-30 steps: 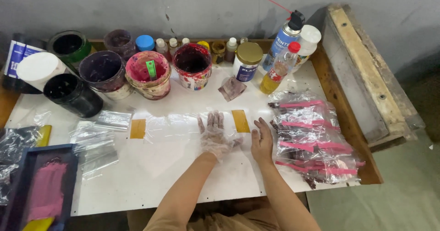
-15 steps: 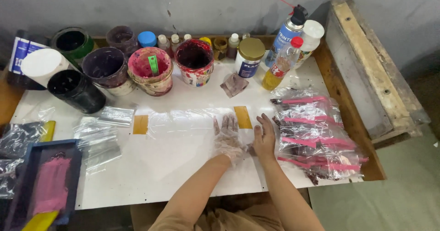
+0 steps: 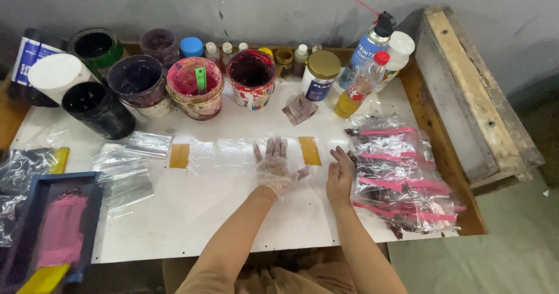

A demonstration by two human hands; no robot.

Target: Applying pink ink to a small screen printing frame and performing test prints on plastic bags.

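Left hand (image 3: 275, 168) in a thin clear glove, laid flat and palm down, fingers spread and pointing away from the body, pressing on the right part of a clear plastic sheet (image 3: 233, 154) taped to the white tabletop (image 3: 192, 212) by amber strips at both ends. Right hand (image 3: 339, 174) bare, also flat and open, gripping nothing, resting beside the right tape strip (image 3: 310, 150), just left of a pile of clear bags with pink strips (image 3: 402, 177). Both forearms reaching forward from below.

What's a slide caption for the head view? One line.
Gloved left hand flat on a taped clear plastic sheet, bare right hand beside stacked pink-trimmed bags.
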